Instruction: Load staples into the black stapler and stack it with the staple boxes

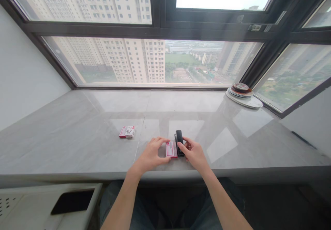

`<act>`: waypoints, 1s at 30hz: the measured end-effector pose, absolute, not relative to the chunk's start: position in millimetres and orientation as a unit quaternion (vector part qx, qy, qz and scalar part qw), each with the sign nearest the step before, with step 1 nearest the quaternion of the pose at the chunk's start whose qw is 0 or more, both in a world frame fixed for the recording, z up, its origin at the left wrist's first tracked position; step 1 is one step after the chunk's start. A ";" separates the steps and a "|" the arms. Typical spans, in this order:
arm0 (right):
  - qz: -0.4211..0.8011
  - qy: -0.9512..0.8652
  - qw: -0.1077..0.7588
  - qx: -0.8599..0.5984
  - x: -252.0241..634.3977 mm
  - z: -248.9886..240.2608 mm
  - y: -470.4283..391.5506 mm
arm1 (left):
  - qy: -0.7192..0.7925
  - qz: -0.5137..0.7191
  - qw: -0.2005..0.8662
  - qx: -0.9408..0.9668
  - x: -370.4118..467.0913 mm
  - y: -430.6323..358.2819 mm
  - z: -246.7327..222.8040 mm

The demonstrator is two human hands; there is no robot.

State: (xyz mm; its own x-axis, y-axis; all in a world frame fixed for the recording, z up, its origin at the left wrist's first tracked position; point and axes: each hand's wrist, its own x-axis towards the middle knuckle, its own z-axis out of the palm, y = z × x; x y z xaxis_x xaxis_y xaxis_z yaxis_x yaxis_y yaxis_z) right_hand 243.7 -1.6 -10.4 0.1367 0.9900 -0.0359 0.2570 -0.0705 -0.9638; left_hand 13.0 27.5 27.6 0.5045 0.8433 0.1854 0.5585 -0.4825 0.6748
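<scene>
Near the front edge of the grey stone sill lies a small red-and-white box (170, 149). My left hand (153, 150) grips it by its far and near edges, thumb on the near side. Right beside the box is a black stapler (179, 138), lengthwise away from me. My right hand (192, 150) holds the stapler from its right side, thumb on top and fingers curled along the flank. A second red-and-white box (127, 132), with a stapler-like picture on it, sits apart to the left.
A stack of plates and round lids (243, 94) stands in the far right corner by the window. The stone sill (64, 137) ends at a front edge above my legs. Below left, a dark phone-like slab (72, 201) rests on a white surface (28, 209).
</scene>
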 end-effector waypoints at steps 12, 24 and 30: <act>0.417 -0.497 0.464 -0.603 240.2 -9.6 -2.7 | 0.432 0.298 0.279 0.804 9.7 47.8 27.8; 0.397 -0.493 0.481 -0.606 239.3 -13.1 -1.1 | 0.640 0.191 0.207 0.715 -190.3 85.2 -1.5; 0.387 -0.510 0.470 -0.608 238.5 -14.0 -2.3 | 0.618 0.172 0.174 0.747 -143.4 31.1 4.8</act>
